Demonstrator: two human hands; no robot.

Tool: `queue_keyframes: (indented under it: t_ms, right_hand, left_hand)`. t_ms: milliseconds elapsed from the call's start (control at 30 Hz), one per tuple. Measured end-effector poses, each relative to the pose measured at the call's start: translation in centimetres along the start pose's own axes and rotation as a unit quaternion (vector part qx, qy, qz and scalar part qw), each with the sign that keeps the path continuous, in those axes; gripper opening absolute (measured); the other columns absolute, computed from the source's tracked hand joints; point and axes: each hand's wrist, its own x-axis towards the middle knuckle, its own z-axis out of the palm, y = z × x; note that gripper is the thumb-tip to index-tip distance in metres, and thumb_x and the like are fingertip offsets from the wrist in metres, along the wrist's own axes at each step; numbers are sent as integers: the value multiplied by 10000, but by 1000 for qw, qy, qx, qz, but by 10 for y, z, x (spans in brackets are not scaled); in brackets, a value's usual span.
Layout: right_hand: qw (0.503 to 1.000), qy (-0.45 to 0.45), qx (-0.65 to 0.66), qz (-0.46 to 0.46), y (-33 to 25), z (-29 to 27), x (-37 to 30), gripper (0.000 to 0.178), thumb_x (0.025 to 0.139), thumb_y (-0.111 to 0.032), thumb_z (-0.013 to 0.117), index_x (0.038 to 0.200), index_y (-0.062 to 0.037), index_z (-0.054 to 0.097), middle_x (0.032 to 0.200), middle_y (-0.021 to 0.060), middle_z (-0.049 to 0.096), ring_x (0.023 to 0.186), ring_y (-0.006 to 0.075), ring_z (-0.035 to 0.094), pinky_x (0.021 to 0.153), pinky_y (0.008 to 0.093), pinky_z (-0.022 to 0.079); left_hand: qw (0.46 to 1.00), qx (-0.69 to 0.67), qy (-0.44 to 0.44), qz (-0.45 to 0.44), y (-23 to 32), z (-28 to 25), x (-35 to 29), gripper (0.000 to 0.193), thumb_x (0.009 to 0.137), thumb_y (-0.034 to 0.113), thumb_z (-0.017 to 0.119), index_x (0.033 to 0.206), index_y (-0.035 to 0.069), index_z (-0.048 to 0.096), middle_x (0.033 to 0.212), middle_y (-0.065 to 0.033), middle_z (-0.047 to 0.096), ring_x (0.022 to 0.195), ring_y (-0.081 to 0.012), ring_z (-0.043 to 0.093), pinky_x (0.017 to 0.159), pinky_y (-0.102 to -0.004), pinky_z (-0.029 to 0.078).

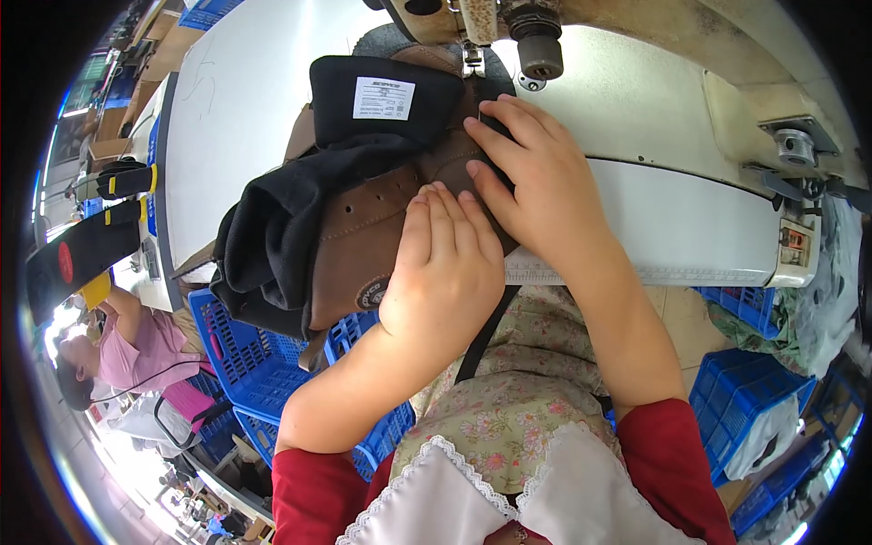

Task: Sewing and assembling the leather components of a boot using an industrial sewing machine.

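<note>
A brown leather shoe upper (359, 209) with stitched seams and lace holes lies under the sewing machine's presser foot (473, 61). Its black fabric lining (272, 222) bunches up on the left, and a black tongue with a white label (383, 98) is folded over the far part. My left hand (445, 254) rests on the leather near the lace holes, fingers stretched and close together. Further right, my right hand (536, 168) lies with its fingers spread on the leather beside the presser foot. The needle tip is not distinguishable.
The machine head (672, 45) overhangs the pale work table (236, 109), which has a ruler strip along its near edge. Blue plastic baskets (254, 350) stand below on the left, and another blue basket (745, 400) at the right. A co-worker in pink (145, 354) sits at far left.
</note>
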Motion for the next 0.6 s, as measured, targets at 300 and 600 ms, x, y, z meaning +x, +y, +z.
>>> queue_keyframes:
  t_ms: [300,600]
  right_hand:
    - [994,23,106,29,-7,-7,9,374,827,-145,702,1176,-17,667,1142,152,679,1133,339,607,996,419,474]
    - [711,7,647,274,-15,-18,34,310,946,-239,673,1098,30,683,1000,77,708,955,133,637,873,294,498]
  left_hand:
    - [1000,3,3,14,-2,-2,0,361,771,134,570,1052,-71,667,1049,-249,701,1026,-333,680,996,-414,492]
    - [1000,8,11,11,0,1,0,372,768,133,568,1058,-82,657,1046,-258,699,1030,-347,675,995,-422,493]
